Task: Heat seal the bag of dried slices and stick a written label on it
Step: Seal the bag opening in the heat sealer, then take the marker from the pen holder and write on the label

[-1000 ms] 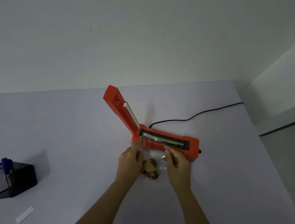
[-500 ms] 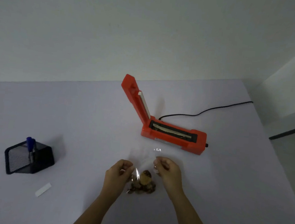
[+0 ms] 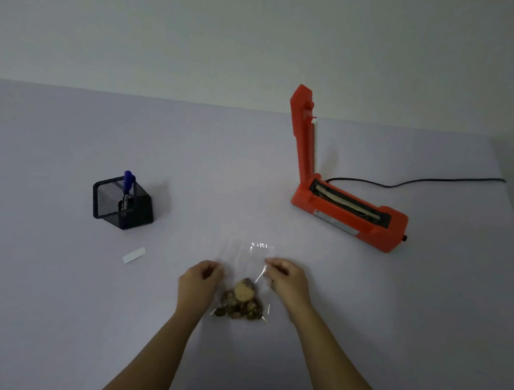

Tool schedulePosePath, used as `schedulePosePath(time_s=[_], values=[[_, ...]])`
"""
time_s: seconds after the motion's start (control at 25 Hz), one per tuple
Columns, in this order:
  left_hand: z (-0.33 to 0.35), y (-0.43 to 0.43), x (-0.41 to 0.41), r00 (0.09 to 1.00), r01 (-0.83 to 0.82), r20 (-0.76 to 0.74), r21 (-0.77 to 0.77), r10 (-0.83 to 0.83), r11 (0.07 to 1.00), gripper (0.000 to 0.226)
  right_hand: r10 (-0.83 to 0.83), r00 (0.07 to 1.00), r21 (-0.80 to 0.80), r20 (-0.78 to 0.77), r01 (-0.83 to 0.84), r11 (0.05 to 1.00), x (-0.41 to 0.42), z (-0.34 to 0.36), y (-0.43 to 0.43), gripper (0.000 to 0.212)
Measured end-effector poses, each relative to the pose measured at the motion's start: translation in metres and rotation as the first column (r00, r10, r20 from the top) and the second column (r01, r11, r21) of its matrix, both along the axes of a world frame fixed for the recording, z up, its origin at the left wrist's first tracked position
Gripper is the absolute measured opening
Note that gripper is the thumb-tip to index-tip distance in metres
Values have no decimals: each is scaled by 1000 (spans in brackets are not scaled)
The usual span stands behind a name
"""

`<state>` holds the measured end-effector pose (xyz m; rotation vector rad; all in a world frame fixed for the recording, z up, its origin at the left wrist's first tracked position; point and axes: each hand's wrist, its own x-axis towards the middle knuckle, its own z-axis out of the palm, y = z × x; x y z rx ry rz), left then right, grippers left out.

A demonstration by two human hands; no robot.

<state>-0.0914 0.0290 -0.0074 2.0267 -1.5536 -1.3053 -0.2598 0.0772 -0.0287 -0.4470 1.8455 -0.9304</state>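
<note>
Your left hand (image 3: 201, 282) curls loosely at the bag's (image 3: 247, 281) left edge; whether it pinches the film, you cannot tell. The bag lies flat on the table (image 3: 55, 317), light, limp and slippery, slices (image 3: 239, 305) heaped low, so take it by the upper corners. Your right hand (image 3: 285, 281) pinches its right edge, fingers bent.

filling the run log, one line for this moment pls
hands: left and right pinch bag sides | sealer: open | label: untouched

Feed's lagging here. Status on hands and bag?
Left hand and right hand pinching bag sides, bag on table. Sealer open, empty. Nothing blocking.
</note>
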Motion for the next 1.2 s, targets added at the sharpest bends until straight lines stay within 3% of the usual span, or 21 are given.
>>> schedulePosePath(time_s=[0.2,0.36,0.48,0.6,0.76,0.84,0.92,1.04,1.12,1.2], values=[[-7,-3,0,999,-45,9,-56,45,997,3,48,970,-31,-239,-57,998,1,-1,2,22],[-8,-4,3,1000,-9,19,-121,11,993,24,70,956,-36,-284,-83,996,5,5,0,29],[9,-9,16,1000,6,18,-206,-3,979,31,49,887,-105,-459,-108,989,13,21,-4,31],[44,-31,48,999,-52,-10,-381,52,923,24,1,816,-254,-578,-182,950,33,47,-22,23],[87,-83,117,980,-167,-10,-583,198,795,21,25,825,-398,-565,-299,867,90,69,-86,19],[93,-114,149,961,-233,4,-525,276,819,29,57,819,-452,-571,-372,810,122,77,-124,18],[87,-142,167,973,-170,79,-401,219,900,31,129,800,-453,-586,-455,767,148,84,-157,20],[76,-169,178,983,43,181,-225,-1,973,34,304,722,-271,-621,-562,782,181,86,-202,34],[69,-177,177,986,82,154,-165,-57,983,35,400,664,-145,-632,-609,780,195,83,-220,40],[64,-179,175,988,115,126,-168,-95,979,32,422,650,-117,-632,-619,777,200,80,-228,37]])
